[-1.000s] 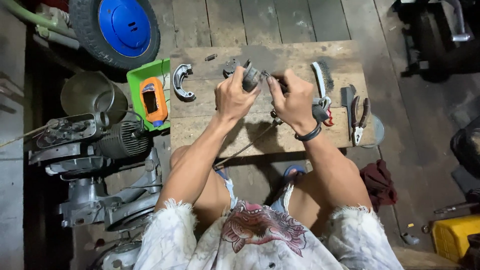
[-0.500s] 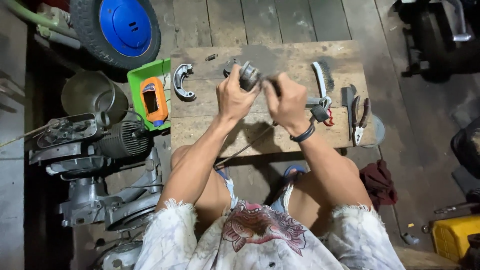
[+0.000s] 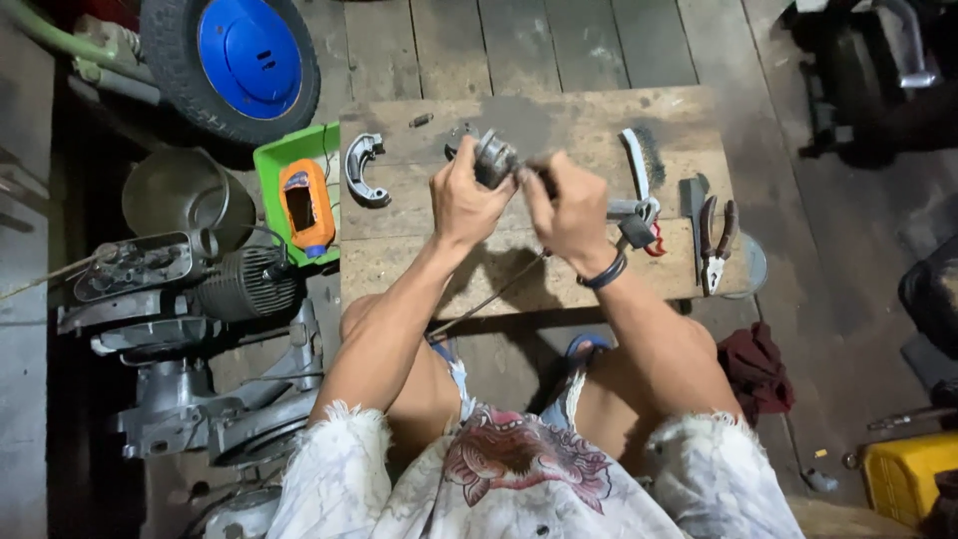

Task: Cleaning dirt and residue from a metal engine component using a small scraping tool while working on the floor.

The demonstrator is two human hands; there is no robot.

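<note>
My left hand grips a small grey metal engine part above a low wooden work board. My right hand is closed around a dark-handled tool whose tip meets the part. A dark band sits on my right wrist. A thin metal rod slants across the board's near edge under my forearms.
On the board lie a curved metal shoe, a white-handled wire brush, pliers, a flat blade. Left: green tray holding an orange bottle, a blue-hubbed wheel, engine parts. A yellow box sits right.
Both hands stay on the metal part. My right hand has shifted slightly left and closer to the part; the part has turned a little in my left hand.
</note>
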